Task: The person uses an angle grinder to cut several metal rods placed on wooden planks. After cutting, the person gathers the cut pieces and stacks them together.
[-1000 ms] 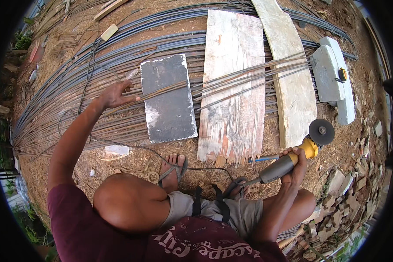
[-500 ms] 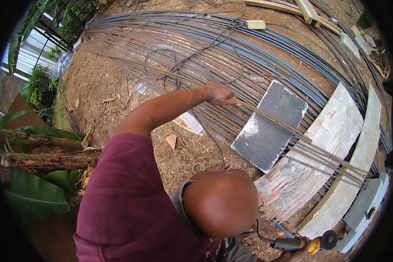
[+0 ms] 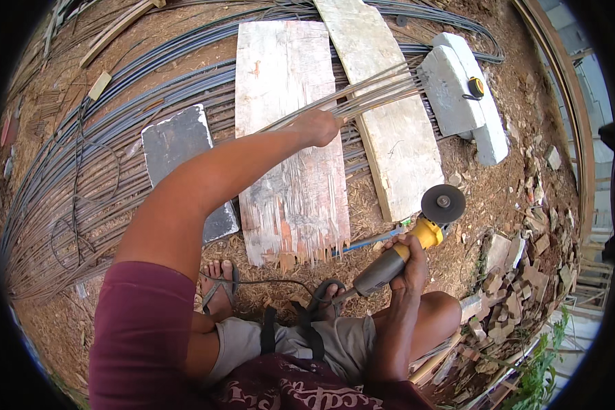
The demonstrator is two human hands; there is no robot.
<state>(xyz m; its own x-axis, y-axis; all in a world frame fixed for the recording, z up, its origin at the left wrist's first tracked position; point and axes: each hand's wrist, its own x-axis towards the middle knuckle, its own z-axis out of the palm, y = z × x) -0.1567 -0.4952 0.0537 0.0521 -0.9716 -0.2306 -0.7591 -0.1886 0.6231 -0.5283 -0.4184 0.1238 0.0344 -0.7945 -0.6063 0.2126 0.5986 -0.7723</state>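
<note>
My left hand [image 3: 319,128] is closed around thin steel rods, over the weathered plywood sheet. From there the rods [image 3: 383,94] run across the second board to a pale concrete block [image 3: 451,85]; how many I grip is hidden. In my right hand [image 3: 411,268] is a yellow and grey angle grinder [image 3: 383,269], gripped by its body. Its dark cutting disc [image 3: 443,203] points away from me, apart from the rods. The power cord trails left across the ground by my feet.
The plywood sheet [image 3: 287,184] and a narrower board [image 3: 396,147] lie over long bundles of rebar [image 3: 184,85]. A dark slab [image 3: 178,137] is at the left. On the block sits a tape measure [image 3: 475,87]. Broken rubble [image 3: 509,294] lies at right.
The view has swung right. My left hand has shifted along the rods toward the concrete block. My right hand has brought the grinder up, its disc now turned away from me.
</note>
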